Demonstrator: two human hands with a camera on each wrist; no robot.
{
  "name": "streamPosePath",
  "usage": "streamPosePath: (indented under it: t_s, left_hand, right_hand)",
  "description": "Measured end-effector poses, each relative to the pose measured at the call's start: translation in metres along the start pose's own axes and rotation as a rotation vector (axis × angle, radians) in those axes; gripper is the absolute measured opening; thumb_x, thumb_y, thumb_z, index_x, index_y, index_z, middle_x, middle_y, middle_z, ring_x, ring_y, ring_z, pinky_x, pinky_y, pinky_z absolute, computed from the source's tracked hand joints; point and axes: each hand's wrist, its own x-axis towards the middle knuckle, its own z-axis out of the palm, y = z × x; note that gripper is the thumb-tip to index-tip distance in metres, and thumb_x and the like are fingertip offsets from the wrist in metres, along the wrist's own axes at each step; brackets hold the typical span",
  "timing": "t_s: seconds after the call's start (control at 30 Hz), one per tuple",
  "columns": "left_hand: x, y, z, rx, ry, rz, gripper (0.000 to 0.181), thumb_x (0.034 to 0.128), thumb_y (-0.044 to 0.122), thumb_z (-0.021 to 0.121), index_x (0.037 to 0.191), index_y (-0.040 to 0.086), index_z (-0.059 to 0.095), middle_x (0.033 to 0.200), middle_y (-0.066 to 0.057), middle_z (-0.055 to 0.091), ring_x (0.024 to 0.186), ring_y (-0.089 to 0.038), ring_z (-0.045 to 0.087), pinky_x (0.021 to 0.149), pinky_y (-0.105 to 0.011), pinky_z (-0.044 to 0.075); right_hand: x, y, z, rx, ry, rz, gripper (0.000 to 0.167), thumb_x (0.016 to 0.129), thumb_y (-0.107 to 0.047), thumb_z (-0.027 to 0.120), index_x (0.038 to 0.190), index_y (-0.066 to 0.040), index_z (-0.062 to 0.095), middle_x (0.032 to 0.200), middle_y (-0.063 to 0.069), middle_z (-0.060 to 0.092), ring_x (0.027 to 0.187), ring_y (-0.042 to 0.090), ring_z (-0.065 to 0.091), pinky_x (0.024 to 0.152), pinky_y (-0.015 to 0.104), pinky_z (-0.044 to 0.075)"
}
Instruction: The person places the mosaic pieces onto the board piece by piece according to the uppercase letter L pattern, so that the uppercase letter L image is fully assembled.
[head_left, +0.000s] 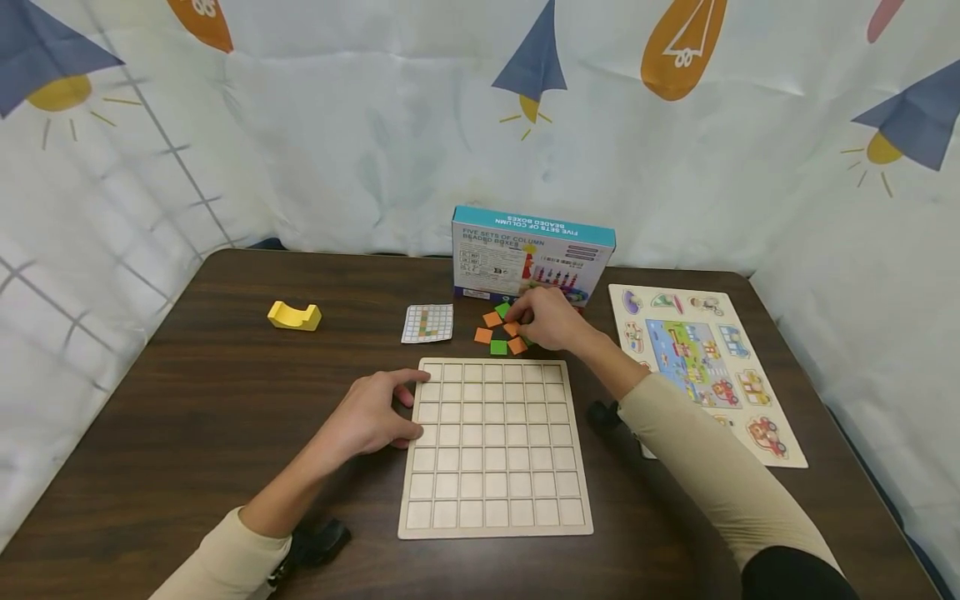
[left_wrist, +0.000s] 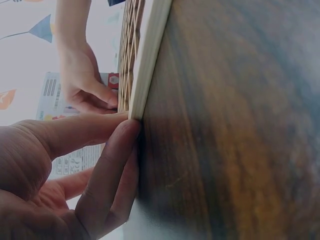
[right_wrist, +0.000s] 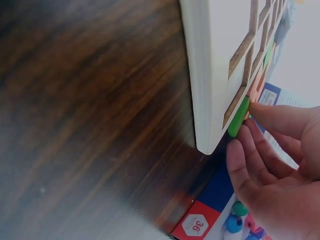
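A pale wooden grid board (head_left: 495,450) lies flat in front of me, its squares bare. My left hand (head_left: 375,412) holds its upper left edge, with thumb and index finger at the rim; the left wrist view shows the fingertips against the side (left_wrist: 150,60). Beyond the board lies a loose group of orange tiles (head_left: 483,335) and green tiles (head_left: 498,347). My right hand (head_left: 551,321) is down among them. In the right wrist view its thumb and fingers pinch a green tile (right_wrist: 239,117) just past the board's edge. My hand partly covers the tiles in the head view.
A small pattern card (head_left: 427,323) lies left of the tiles. Behind them stands a bead toy box (head_left: 525,258). A yellow curved block (head_left: 295,317) sits at the far left. On the right, a picture puzzle board (head_left: 705,367) lies partly under my right forearm.
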Motion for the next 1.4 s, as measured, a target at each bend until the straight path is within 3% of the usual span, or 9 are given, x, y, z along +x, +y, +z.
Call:
streamPosePath:
  t_s: [0.5, 1.03, 1.4]
  left_hand:
    - [0.0, -0.002, 0.002, -0.007, -0.002, -0.011, 0.074, 0.0745, -0.001, 0.085, 0.143, 0.013, 0.062, 0.105, -0.01, 0.062, 0.055, -0.012, 0.066, 0.056, -0.03, 0.058]
    - [-0.002, -0.004, 0.004, -0.02, 0.002, -0.005, 0.074, 0.0737, -0.001, 0.087, 0.142, 0.013, 0.063, 0.105, -0.01, 0.062, 0.055, -0.012, 0.068, 0.056, -0.03, 0.058]
    - [-0.001, 0.0, 0.002, -0.001, 0.016, 0.005, 0.073, 0.0748, -0.001, 0.082, 0.143, 0.013, 0.062, 0.106, -0.011, 0.064, 0.055, -0.011, 0.067, 0.056, -0.029, 0.056]
  right_hand:
    - [0.003, -0.001, 0.008, -0.021, 0.024, -0.045, 0.017, 0.093, -0.008, 0.075, 0.109, -0.008, 0.081, 0.111, 0.008, 0.074, 0.096, 0.022, 0.067, 0.077, 0.033, 0.058]
    - [0.004, -0.007, 0.009, -0.07, -0.015, -0.004, 0.022, 0.09, -0.004, 0.077, 0.111, -0.008, 0.08, 0.113, 0.008, 0.069, 0.098, 0.023, 0.066, 0.083, 0.034, 0.059]
    - [-0.006, -0.019, -0.003, -0.019, 0.042, -0.024, 0.02, 0.09, -0.002, 0.074, 0.109, -0.006, 0.08, 0.106, 0.009, 0.072, 0.096, 0.024, 0.068, 0.083, 0.035, 0.061]
